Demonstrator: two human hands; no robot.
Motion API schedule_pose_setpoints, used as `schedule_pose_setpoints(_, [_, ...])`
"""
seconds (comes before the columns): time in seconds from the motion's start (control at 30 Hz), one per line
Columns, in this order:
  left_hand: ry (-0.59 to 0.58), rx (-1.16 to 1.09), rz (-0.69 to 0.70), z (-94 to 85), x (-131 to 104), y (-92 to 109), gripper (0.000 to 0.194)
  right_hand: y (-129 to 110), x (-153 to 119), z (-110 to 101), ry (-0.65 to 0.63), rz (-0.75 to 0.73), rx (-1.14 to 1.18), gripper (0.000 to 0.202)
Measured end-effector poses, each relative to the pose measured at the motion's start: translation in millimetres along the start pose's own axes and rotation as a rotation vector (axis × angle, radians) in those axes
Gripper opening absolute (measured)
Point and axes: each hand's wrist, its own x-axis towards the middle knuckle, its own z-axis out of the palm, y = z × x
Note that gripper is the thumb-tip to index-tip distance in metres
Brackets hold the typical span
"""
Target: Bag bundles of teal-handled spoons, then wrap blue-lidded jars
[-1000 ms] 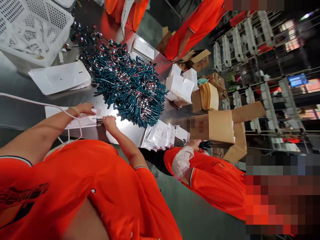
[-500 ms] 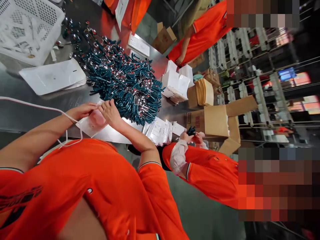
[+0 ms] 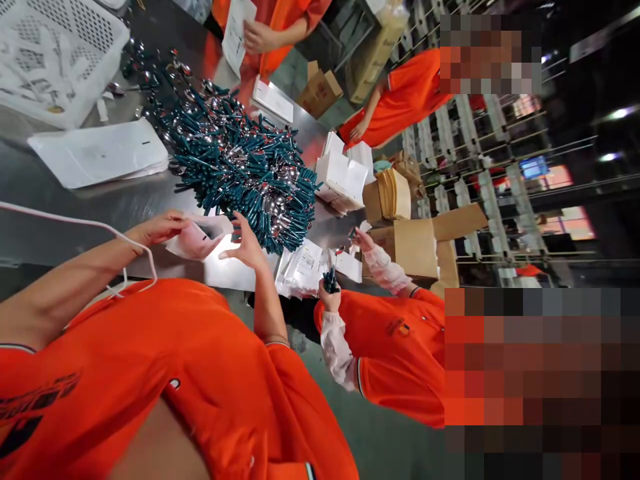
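Observation:
My left hand [image 3: 163, 228] pinches the edge of a clear plastic bag [image 3: 193, 241], whose mouth gapes toward the right. Beside that mouth, my right hand [image 3: 246, 248] has its thumb and fingers spread, with nothing visible in its grasp; whether a fingertip touches the bag I cannot tell. Just beyond both hands lies a large heap of teal-handled metal cutlery [image 3: 250, 167], with shiny rounded heads like spoons. Under the bag and right hand is a bright white sheet [image 3: 230, 270] on the metal table [image 3: 95, 200].
A white perforated basket [image 3: 90, 80] and a stack of flat white bags [image 3: 100, 152] are at left. A white cord [image 3: 75, 219] crosses near my left forearm. Packed bags [image 3: 300, 267], white boxes [image 3: 343, 177] and an open carton [image 3: 415, 247] stand right, near a co-worker holding cutlery [image 3: 330, 281].
My right hand has come away from the bag to the right and opened. The bag's mouth has widened in my left hand. The co-worker's hands have moved apart.

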Motion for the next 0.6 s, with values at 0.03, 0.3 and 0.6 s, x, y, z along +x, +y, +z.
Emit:
schedule_pose_setpoints(0.03, [-0.009, 0.028, -0.017, -0.9, 0.2, 0.3, 0.059, 4.2, 0.2, 11.6, 0.045, 0.013, 0.037, 0.131])
schedule_pose_setpoints(0.3, [0.175, 0.115, 0.075, 11.8, 5.0, 7.1, 0.056, -15.0, -2.7, 54.7, 0.348, -0.319, -0.296, 0.022])
schedule_pose_setpoints(0.6, [0.141, 0.264, 0.219, 23.3, -2.1, 5.3, 0.044, -33.6, 54.7, 83.4, 0.306, -0.409, -0.598, 0.010])
